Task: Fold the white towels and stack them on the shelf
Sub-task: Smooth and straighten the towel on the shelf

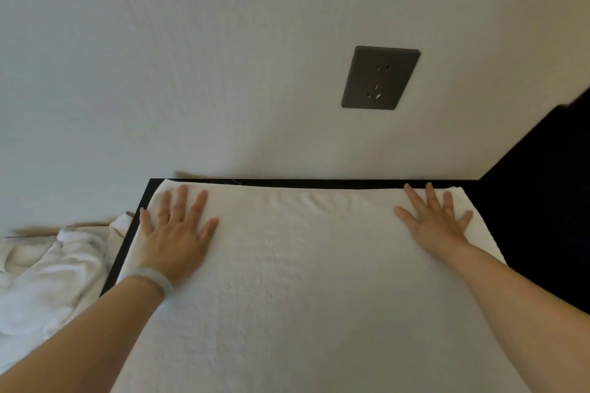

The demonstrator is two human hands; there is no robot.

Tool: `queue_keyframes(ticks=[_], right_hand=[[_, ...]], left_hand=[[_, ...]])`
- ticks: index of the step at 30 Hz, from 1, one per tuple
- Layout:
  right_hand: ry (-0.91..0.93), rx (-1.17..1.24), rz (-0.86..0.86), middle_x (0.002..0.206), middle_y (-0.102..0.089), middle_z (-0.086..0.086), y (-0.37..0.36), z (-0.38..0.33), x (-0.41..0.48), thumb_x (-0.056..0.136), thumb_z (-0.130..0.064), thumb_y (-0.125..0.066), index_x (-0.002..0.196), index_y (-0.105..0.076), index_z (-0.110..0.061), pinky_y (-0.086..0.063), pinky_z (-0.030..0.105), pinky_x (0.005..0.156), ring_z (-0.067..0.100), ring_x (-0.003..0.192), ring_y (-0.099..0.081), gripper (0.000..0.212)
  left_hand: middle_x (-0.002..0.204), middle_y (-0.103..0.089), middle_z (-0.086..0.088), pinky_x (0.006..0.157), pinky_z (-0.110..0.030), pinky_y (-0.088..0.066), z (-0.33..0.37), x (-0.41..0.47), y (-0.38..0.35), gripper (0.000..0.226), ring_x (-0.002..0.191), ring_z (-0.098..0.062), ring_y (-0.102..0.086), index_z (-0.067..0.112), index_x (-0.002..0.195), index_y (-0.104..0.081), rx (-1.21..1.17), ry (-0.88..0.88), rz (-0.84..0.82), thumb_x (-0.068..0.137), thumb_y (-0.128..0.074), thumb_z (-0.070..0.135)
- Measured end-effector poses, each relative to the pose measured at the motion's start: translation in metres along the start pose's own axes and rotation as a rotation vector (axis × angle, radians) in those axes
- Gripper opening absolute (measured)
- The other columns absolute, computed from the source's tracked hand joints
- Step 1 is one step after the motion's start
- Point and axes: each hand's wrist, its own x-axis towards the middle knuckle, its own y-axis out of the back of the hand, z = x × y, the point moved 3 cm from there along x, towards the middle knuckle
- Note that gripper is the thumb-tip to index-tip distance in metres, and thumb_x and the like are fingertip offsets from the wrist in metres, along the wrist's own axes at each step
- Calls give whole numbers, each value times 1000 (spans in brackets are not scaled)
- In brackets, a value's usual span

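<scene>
Both arms reach forward over a white terry towel [297, 268] spread flat across a black-edged shelf top [127, 239] against the wall. The left hand [177, 233], a pale bangle [153, 277] on its wrist, and the right hand [434, 220] each press down on the towel's far corners, fingers straight and splayed, grasping nothing. More crumpled white towels [48, 277] lie beside the shelf at left.

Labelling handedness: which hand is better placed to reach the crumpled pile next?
Left, likely: left hand lies flat on the spread towel, nearest the crumpled pile; right hand presses the opposite edge.
</scene>
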Motion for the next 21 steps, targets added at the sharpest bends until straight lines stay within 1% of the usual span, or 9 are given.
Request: queue_keyframes(ticks=[3, 5, 7, 10, 14, 16, 18, 19, 21], right_hand=[[-71, 46, -9, 167, 11, -3, 20, 3, 5, 97, -68, -15, 158, 2, -38, 4, 66, 117, 27, 152, 14, 70], [-91, 18, 132, 167, 9, 1, 22, -12, -14, 98, -64, -12, 159, 2, -29, 3, 69, 116, 31, 152, 13, 72], [141, -11, 187, 165, 11, -7, 3, -55, -52, 96, -66, -13, 158, 3, -36, 7, 67, 114, 29, 152, 13, 71], [495, -99, 86, 158, 21, -18, -47, -99, -107, 88, -72, 0, 154, 12, -45, 16, 56, 116, 17, 152, 16, 72], [307, -40, 164, 167, 5, -4, -24, -38, -69, 94, -62, -4, 159, 0, -31, 8, 39, 123, 14, 153, 7, 72], [92, -25, 103, 167, 6, -1, -8, -11, -52, 100, -57, -10, 160, 0, -27, 5, 46, 123, 18, 153, 7, 68], [10, -33, 106, 167, 6, 1, -3, -28, -57, 103, -55, -14, 160, -1, -25, 5, 56, 121, 24, 153, 8, 66], [67, -38, 144, 167, 5, 1, -5, -51, -66, 103, -54, -16, 160, -3, -25, 8, 57, 120, 25, 153, 7, 65], [329, -29, 220, 167, 0, -3, -21, -104, -100, 103, -53, -15, 159, -8, -27, 16, 52, 118, 19, 154, 6, 63]], left_hand=[[163, 15, 2, 118, -59, 4, 9, 1, 13, 67, 150, -28, 14, 38, 155, 7, -7, 43, -93, 95, -9, 63], [164, 13, 0, 118, -60, 4, 36, -17, 18, 66, 150, -30, 11, 34, 156, 5, 15, -33, -6, 97, -4, 62], [164, 4, 2, 116, -61, 0, 83, -49, 16, 68, 151, -30, 3, 33, 156, -4, -5, -237, 78, 94, -4, 63], [163, 6, 7, 115, -65, 2, 135, -82, -5, 68, 151, -27, 4, 40, 155, -4, -8, -447, -32, 92, -2, 66], [164, 9, 7, 117, -59, 4, 81, -54, -2, 65, 151, -20, 8, 38, 155, 3, 55, -158, 1, 95, -4, 62], [165, 8, 3, 118, -57, 2, 48, -41, 8, 63, 151, -20, 8, 33, 156, 1, -21, 40, -29, 99, -13, 56], [165, 8, -1, 118, -57, 0, 53, -42, 16, 63, 151, -26, 9, 26, 157, 0, -98, 140, -51, 101, -16, 51], [164, 8, -3, 119, -58, 1, 74, -50, 17, 63, 151, -28, 9, 23, 157, -1, -126, 110, -36, 102, -16, 50], [164, 4, -2, 119, -56, 4, 129, -81, 11, 61, 151, -26, 7, 26, 157, -5, -118, -146, 33, 101, -10, 50]])
